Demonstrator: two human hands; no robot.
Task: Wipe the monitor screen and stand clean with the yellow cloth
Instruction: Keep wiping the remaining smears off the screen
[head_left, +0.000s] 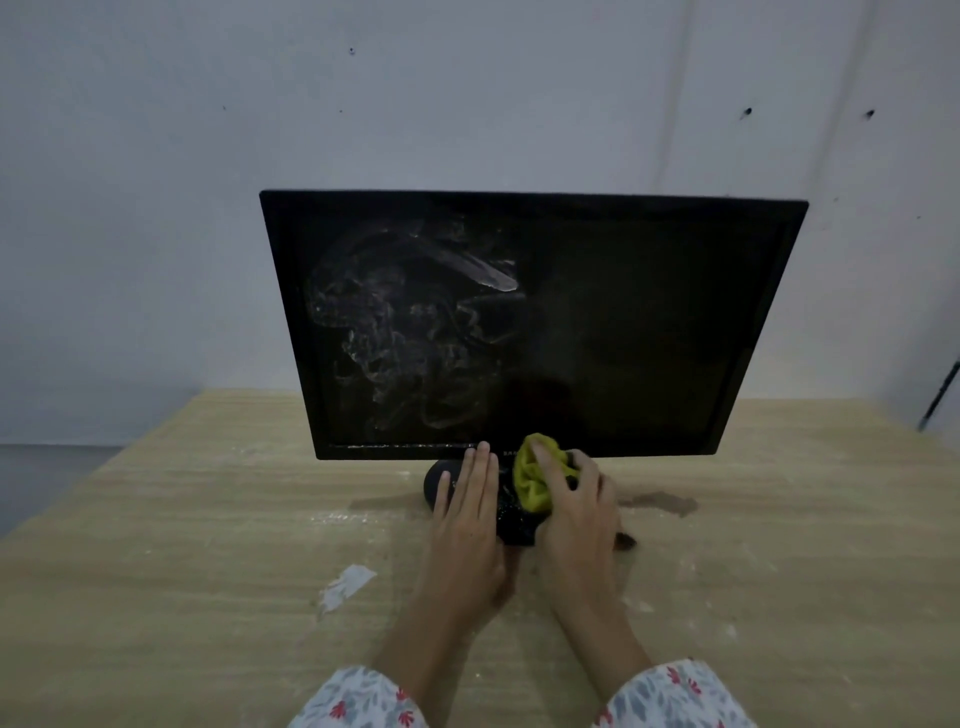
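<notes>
A: Surface and room?
B: Pale wood-grain surface (182, 519) filled the lower half of the frame, dusty, with a white smear (345, 584) lower left of centre and a dark stain (662, 503) to the right of the stand. Plain grey wall (156, 208) behind, a few small dark marks in it. Dim light.

A: Cloth versus fingers?
B: Yellow cloth (532, 478) was bunched up at frame centre, just under the monitor's bottom bezel, on top of the black stand (441, 478). Right hand (574, 525) gripped it, fingers (587, 470) curled over the wad. Left hand (467, 519) lay flat on the stand base just left of the cloth, fingers (480, 467) straight and close together, tips touching the bezel.

A: Monitor?
B: Black monitor (649, 312) stood upright mid-frame, screen off. White swirly smudges (410, 322) covered the screen's left half; right half looked dark and clean.

A: Anything in the way?
B: Both hands hid most of the stand. Floral sleeves (358, 699) at the bottom edge.
</notes>
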